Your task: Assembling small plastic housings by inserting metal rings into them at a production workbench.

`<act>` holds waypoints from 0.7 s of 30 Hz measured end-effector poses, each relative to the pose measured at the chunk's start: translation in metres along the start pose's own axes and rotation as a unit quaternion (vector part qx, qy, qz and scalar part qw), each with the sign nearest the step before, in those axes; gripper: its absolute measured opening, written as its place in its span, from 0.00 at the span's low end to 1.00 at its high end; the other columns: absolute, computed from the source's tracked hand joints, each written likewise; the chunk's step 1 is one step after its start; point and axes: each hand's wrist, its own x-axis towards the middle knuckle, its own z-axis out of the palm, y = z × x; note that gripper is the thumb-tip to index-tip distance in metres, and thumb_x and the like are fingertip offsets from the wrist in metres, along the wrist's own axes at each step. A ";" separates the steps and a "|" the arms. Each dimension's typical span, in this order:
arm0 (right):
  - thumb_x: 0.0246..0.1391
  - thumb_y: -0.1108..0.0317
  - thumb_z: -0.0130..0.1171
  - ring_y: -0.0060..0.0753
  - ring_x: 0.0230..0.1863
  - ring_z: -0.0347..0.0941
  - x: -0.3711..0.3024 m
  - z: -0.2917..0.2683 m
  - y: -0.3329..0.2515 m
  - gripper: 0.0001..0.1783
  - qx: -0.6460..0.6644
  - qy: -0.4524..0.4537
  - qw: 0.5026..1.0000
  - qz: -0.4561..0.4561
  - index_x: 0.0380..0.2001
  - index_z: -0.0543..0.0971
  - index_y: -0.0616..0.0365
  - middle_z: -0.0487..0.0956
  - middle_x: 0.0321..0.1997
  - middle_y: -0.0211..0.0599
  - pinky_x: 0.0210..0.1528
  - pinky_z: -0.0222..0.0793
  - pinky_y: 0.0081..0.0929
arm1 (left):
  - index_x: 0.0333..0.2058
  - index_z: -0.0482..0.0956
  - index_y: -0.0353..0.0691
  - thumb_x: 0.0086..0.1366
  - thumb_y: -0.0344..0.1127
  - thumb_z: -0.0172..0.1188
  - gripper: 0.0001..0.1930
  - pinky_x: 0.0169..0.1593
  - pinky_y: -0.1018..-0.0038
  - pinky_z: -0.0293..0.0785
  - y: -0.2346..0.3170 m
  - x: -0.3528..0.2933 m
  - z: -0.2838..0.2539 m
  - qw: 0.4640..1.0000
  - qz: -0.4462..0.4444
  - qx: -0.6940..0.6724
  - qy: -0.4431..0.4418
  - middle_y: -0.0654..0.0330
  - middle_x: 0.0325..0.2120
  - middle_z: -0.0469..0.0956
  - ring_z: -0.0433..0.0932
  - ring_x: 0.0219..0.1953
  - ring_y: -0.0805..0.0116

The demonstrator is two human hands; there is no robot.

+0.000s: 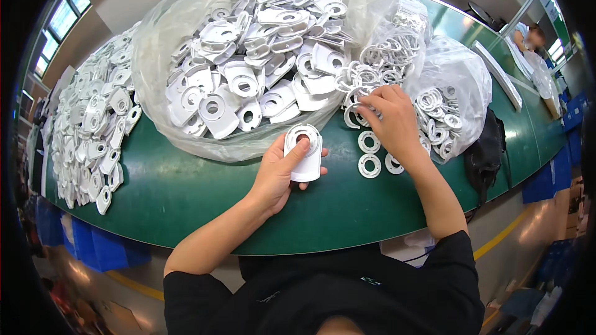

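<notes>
My left hand (282, 170) is closed around a white plastic plate (305, 169) with a rounded top and a round hole, the thumb lying across its face. My right hand (394, 121) reaches to the edge of a heap of white open rings (391, 56), its thumb and fingertips pinching one C-shaped ring (351, 119). Just below that hand, several flat white rings with small holes (369, 166) lie on the green table (248, 211). A large clear plastic bag (180, 146) full of similar white plates (242, 80) spreads beyond both hands.
On the left, a tall heap of white plates with rings (93, 124) reaches the table's edge. At right stand a second clear bag of flat rings (441, 111), a black bag (485, 155) and a long white strip (498, 74). Another person (528, 40) sits at the far right.
</notes>
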 end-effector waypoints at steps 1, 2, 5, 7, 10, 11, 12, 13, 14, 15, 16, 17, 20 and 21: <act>0.47 0.73 0.63 0.32 0.34 0.71 0.001 0.001 0.000 0.08 0.014 -0.017 1.000 0.006 0.34 0.81 0.58 0.78 0.32 0.34 0.36 0.65 0.27 | 0.50 0.65 0.40 0.68 0.46 0.52 0.19 0.18 0.83 0.67 0.000 0.000 -0.001 1.000 -0.003 0.001 0.003 0.54 0.39 0.79 0.82 0.32 0.68; 0.47 0.73 0.63 0.32 0.34 0.71 0.003 -0.002 0.000 0.08 0.014 -0.017 1.000 0.006 0.34 0.81 0.58 0.78 0.32 0.34 0.36 0.65 0.27 | 0.50 0.65 0.40 0.68 0.46 0.52 0.19 0.18 0.83 0.67 0.001 0.000 -0.001 1.000 -0.003 0.001 0.004 0.54 0.39 0.79 0.82 0.32 0.68; 0.49 0.74 0.62 0.24 0.32 0.70 0.011 -0.017 -0.002 0.07 0.195 -0.004 0.971 0.139 0.34 0.81 0.60 0.79 0.32 0.30 0.34 0.64 0.23 | 0.51 0.63 0.40 0.69 0.45 0.50 0.18 0.21 0.82 0.69 0.003 -0.001 -0.001 0.998 -0.014 -0.049 -0.023 0.53 0.41 0.78 0.81 0.34 0.67; 0.52 0.74 0.60 0.16 0.30 0.68 0.015 -0.023 0.007 0.05 0.352 0.031 0.891 0.285 0.33 0.81 0.62 0.79 0.33 0.29 0.31 0.62 0.16 | 0.53 0.61 0.39 0.70 0.41 0.47 0.18 0.25 0.80 0.71 0.002 0.000 0.000 0.996 -0.017 -0.076 -0.048 0.51 0.45 0.76 0.81 0.38 0.65; 0.55 0.73 0.58 0.11 0.26 0.66 0.018 -0.018 0.011 0.07 0.468 0.106 0.829 0.288 0.37 0.80 0.63 0.80 0.32 0.29 0.28 0.61 0.10 | 0.54 0.60 0.39 0.71 0.37 0.45 0.17 0.29 0.79 0.72 -0.005 0.002 -0.003 0.997 -0.006 -0.029 -0.066 0.50 0.48 0.74 0.80 0.42 0.64; 0.56 0.73 0.58 0.10 0.25 0.65 0.018 -0.015 0.012 0.08 0.512 0.137 0.791 0.305 0.39 0.80 0.63 0.80 0.31 0.28 0.28 0.61 0.09 | 0.54 0.60 0.39 0.71 0.37 0.45 0.17 0.29 0.79 0.72 -0.005 0.001 -0.001 0.997 -0.006 -0.029 -0.066 0.50 0.48 0.74 0.80 0.42 0.64; 0.55 0.72 0.59 0.13 0.24 0.67 0.016 -0.012 0.014 0.08 0.538 0.151 0.766 0.318 0.38 0.81 0.63 0.81 0.30 0.28 0.28 0.62 0.12 | 0.54 0.59 0.39 0.71 0.36 0.45 0.17 0.30 0.79 0.73 -0.004 0.001 0.001 0.997 -0.007 -0.025 -0.068 0.50 0.49 0.74 0.80 0.43 0.64; 0.55 0.72 0.59 0.13 0.24 0.67 0.015 -0.012 0.014 0.08 0.539 0.150 0.766 0.318 0.38 0.81 0.63 0.81 0.30 0.28 0.28 0.62 0.12 | 0.55 0.59 0.39 0.70 0.35 0.45 0.17 0.31 0.79 0.73 -0.004 0.001 0.002 0.997 -0.006 -0.022 -0.068 0.50 0.50 0.73 0.79 0.44 0.63; 0.54 0.73 0.60 0.15 0.24 0.68 0.012 -0.014 0.015 0.07 0.439 0.045 0.853 0.280 0.36 0.82 0.62 0.81 0.29 0.30 0.28 0.63 0.13 | 0.55 0.59 0.39 0.70 0.35 0.45 0.17 0.31 0.79 0.73 -0.004 0.001 0.002 0.998 -0.006 -0.023 -0.066 0.50 0.50 0.73 0.79 0.44 0.63; 0.53 0.74 0.61 0.17 0.25 0.69 0.009 -0.016 0.014 0.05 0.326 -0.061 0.914 0.233 0.34 0.82 0.62 0.81 0.29 0.31 0.28 0.65 0.15 | 0.56 0.58 0.39 0.69 0.33 0.45 0.18 0.32 0.79 0.73 -0.003 0.002 0.003 0.997 -0.008 -0.027 -0.068 0.50 0.50 0.73 0.79 0.44 0.63; 0.50 0.77 0.62 0.19 0.26 0.71 0.011 -0.021 0.007 0.04 0.228 -0.084 0.962 0.122 0.31 0.82 0.62 0.81 0.28 0.31 0.29 0.66 0.17 | 0.57 0.57 0.40 0.69 0.30 0.46 0.19 0.33 0.79 0.73 -0.003 0.001 0.002 0.997 -0.009 -0.032 -0.068 0.50 0.50 0.73 0.79 0.45 0.63; 0.50 0.77 0.62 0.19 0.26 0.71 0.013 -0.022 0.002 0.04 0.230 -0.086 0.962 0.120 0.31 0.82 0.62 0.81 0.28 0.31 0.29 0.66 0.17 | 0.57 0.57 0.40 0.69 0.30 0.46 0.19 0.33 0.79 0.73 -0.003 0.001 0.001 0.997 -0.009 -0.032 -0.065 0.50 0.50 0.73 0.79 0.45 0.63; 0.49 0.78 0.62 0.20 0.30 0.74 0.012 -0.023 -0.001 0.07 0.252 0.038 0.966 0.040 0.34 0.82 0.63 0.81 0.30 0.33 0.33 0.69 0.17 | 0.59 0.55 0.41 0.66 0.27 0.48 0.24 0.34 0.78 0.73 -0.002 0.000 0.001 0.996 -0.005 -0.037 -0.081 0.51 0.51 0.72 0.78 0.46 0.63; 0.49 0.78 0.62 0.20 0.30 0.74 0.011 -0.022 -0.003 0.07 0.252 0.037 0.966 0.040 0.34 0.82 0.63 0.81 0.30 0.33 0.33 0.69 0.17 | 0.60 0.54 0.41 0.65 0.25 0.48 0.25 0.35 0.78 0.73 -0.003 0.000 0.001 0.995 -0.006 -0.036 -0.090 0.51 0.51 0.72 0.78 0.46 0.63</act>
